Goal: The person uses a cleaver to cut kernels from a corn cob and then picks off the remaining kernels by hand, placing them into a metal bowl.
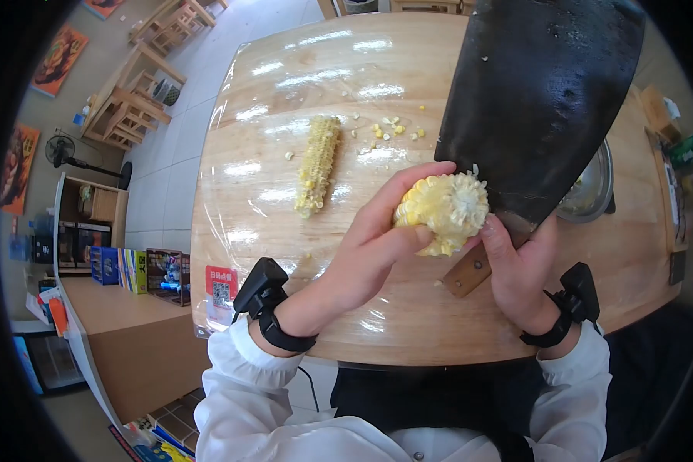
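Observation:
My left hand (385, 239) is closed around an ear of corn (420, 202), its pale cut end turned toward the right. Yellow kernels still line part of its side. In my right hand (520, 269) is a cleaver (543, 92), gripped where the wooden handle meets the wide dark blade. The blade points up and away from me, just right of the corn. My right thumb lies by the corn's cut end, perhaps touching it. A mostly stripped corn cob (317, 165) lies on the table to the left.
Loose kernels (393, 127) are scattered on the plastic-covered wooden table (269, 100). A metal bowl (599, 189) stands at the right, partly behind the blade. A red QR-code card (221, 286) sits at the left edge. A green can (684, 150) is at far right.

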A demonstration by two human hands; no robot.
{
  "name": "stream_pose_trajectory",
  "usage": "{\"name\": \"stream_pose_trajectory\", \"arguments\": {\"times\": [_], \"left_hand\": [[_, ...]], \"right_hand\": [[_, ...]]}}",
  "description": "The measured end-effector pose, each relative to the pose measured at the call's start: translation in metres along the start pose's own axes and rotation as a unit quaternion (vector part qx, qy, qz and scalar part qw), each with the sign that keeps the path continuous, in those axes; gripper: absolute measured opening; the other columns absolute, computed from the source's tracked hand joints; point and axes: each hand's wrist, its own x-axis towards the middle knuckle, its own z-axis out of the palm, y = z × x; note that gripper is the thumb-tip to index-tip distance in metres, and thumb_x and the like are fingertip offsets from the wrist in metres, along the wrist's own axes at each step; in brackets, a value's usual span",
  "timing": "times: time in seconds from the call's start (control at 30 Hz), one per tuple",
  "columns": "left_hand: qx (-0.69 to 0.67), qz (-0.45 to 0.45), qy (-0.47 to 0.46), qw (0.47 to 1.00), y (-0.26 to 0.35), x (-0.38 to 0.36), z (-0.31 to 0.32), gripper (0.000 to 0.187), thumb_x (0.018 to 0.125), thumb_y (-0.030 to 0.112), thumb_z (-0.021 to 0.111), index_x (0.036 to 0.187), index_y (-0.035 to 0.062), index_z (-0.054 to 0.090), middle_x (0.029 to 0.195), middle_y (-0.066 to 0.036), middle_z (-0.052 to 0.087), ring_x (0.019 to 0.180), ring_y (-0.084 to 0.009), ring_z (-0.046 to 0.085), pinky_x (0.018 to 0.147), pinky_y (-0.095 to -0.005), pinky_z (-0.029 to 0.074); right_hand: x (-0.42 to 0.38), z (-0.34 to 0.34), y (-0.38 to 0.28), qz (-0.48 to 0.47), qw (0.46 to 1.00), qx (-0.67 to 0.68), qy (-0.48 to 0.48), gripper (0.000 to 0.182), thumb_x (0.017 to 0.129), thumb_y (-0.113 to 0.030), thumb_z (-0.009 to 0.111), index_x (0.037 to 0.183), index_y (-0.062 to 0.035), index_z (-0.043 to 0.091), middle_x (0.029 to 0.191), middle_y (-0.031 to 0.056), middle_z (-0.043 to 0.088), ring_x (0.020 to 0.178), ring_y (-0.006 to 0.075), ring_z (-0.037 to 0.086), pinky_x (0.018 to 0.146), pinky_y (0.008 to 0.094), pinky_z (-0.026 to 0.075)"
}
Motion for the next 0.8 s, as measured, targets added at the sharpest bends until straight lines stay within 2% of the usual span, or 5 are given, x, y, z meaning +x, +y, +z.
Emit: {"name": "stream_pose_trajectory", "arguments": {"times": [0.03,0.1,0.3,0.53,0.8], "left_hand": [[0.0,-0.003,0.0,1.0,0.0,0.0,-0.002,0.057,0.079,0.007,0.049,0.133,0.004,0.033,0.119,-0.009,0.048,0.114,-0.0153,0.044,0.098,-0.0286,0.034],[0.062,-0.019,-0.001,0.998,0.001,0.001,-0.005,0.065,0.07,0.009,0.043,0.134,0.005,0.029,0.122,-0.019,0.05,0.117,-0.0261,0.047,0.1,-0.0374,0.036],[-0.035,-0.027,0.013,0.999,0.001,0.001,-0.005,0.069,0.063,0.008,0.042,0.132,0.0036,0.03,0.12,-0.021,0.05,0.116,-0.0282,0.048,0.1,-0.0408,0.037],[-0.082,-0.027,0.034,0.996,0.005,0.001,0.002,0.074,0.062,0.009,0.044,0.133,0.0037,0.027,0.125,-0.017,0.045,0.117,-0.0266,0.046,0.102,-0.0417,0.035],[0.087,-0.019,0.061,0.994,-0.003,0.003,0.003,0.066,0.073,0.003,0.06,0.131,0.0047,0.029,0.119,-0.008,0.047,0.114,-0.0167,0.047,0.099,-0.0324,0.037]], "right_hand": [[-0.001,0.001,0.002,0.005,1.0,0.004,-0.009,0.032,0.087,-0.004,0.057,0.114,0.0013,0.04,0.095,0.0087,0.058,0.079,0.0123,0.06,0.066,0.0244,0.051],[-0.002,0.003,0.004,0.01,1.0,0.008,-0.017,0.032,0.087,-0.004,0.057,0.114,0.0015,0.04,0.096,0.009,0.058,0.08,0.0123,0.06,0.067,0.0247,0.051],[-0.003,0.004,0.003,0.028,0.999,-0.035,-0.03,0.031,0.087,-0.005,0.057,0.114,0.0019,0.042,0.099,0.0092,0.059,0.08,0.0117,0.06,0.07,0.0251,0.05],[0.005,0.007,-0.003,0.038,0.999,-0.011,-0.006,0.028,0.089,-0.006,0.055,0.113,0.0023,0.043,0.101,0.0099,0.059,0.079,0.0128,0.062,0.07,0.0241,0.051],[0.006,0.002,0.003,0.027,0.999,-0.031,-0.01,0.028,0.089,-0.007,0.054,0.113,0.0023,0.042,0.101,0.0103,0.059,0.08,0.0124,0.061,0.07,0.024,0.051]]}}
